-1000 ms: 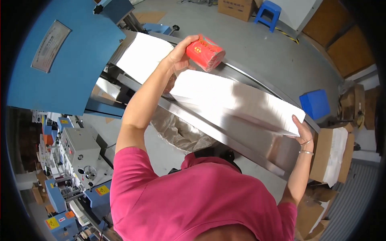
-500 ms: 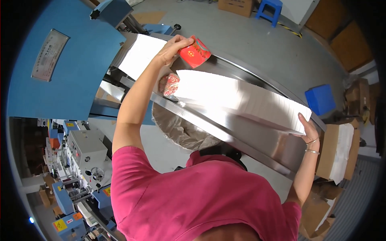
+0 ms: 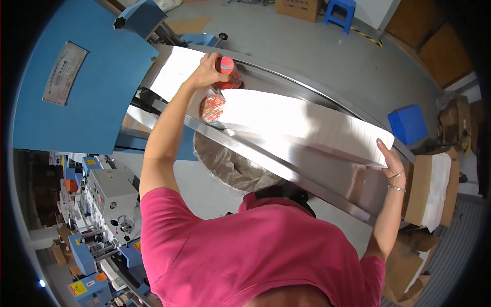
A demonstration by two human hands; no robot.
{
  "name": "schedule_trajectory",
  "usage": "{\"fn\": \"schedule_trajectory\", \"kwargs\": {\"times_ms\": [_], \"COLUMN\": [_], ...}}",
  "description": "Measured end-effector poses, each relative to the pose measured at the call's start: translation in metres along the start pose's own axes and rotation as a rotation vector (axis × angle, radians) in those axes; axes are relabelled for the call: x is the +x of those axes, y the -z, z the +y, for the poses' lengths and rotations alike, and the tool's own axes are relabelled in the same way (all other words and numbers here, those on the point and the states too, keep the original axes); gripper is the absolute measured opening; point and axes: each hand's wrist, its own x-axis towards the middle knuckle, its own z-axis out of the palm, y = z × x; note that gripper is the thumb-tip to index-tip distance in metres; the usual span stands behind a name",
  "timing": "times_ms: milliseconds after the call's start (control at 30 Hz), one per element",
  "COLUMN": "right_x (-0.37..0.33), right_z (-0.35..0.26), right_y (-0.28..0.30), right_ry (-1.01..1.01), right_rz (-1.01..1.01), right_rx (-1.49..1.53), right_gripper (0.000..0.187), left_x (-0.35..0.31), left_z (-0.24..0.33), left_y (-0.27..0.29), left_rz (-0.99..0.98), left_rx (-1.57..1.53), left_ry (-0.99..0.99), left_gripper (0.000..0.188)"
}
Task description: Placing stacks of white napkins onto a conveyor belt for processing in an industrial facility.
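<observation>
My left hand (image 3: 207,71) is closed around a red printed cup-shaped thing (image 3: 233,81) with a round end turned upward. It is held low in the metal trough (image 3: 348,189), beside the white sheets (image 3: 181,69) coming from the machine. A long row of folded white paper (image 3: 302,115) lies along the trough. Against the row's left end sits a round, clear-wrapped bundle (image 3: 212,108) with red print. My right hand (image 3: 393,161) grips the row's far right end, its thumb on top and its other fingers partly hidden.
A blue machine (image 3: 102,102) stands at the left end of the trough. Below the trough is a fabric-lined bin (image 3: 230,163). Open cardboard boxes (image 3: 417,189) and a blue crate (image 3: 407,125) stand at the right. A blue stool (image 3: 340,13) is at the back.
My left hand has lowered the red cup-shaped thing into the trough and turned it, so its round end shows. My right hand stays at the row's end.
</observation>
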Motion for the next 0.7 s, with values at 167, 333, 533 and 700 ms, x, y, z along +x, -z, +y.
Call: {"fn": "schedule_trajectory", "kwargs": {"times_ms": [167,333,533,700], "right_x": [0.001,-0.004,0.006,-0.008], "right_z": [0.002,0.003,0.008,0.011], "right_y": [0.002,-0.001,-0.006,-0.013], "right_ry": [-0.001,0.068,0.101,0.104], "right_rz": [-0.008,-0.028,-0.025,-0.042], "right_rx": [-0.011,-0.012,-0.09,-0.032], "right_gripper": [0.061,0.063,0.062,0.054], "left_x": [-0.026,-0.096,-0.091,-0.07], "left_z": [-0.004,0.063,0.089,0.103], "left_y": [0.005,-0.015,-0.034,-0.06], "left_rz": [0.211,0.281,0.014,0.104], "left_rx": [0.101,0.429,0.144,0.097], "left_ry": [-0.209,0.043,0.312,0.138], "left_gripper": [0.057,0.039,0.051,0.044]}}
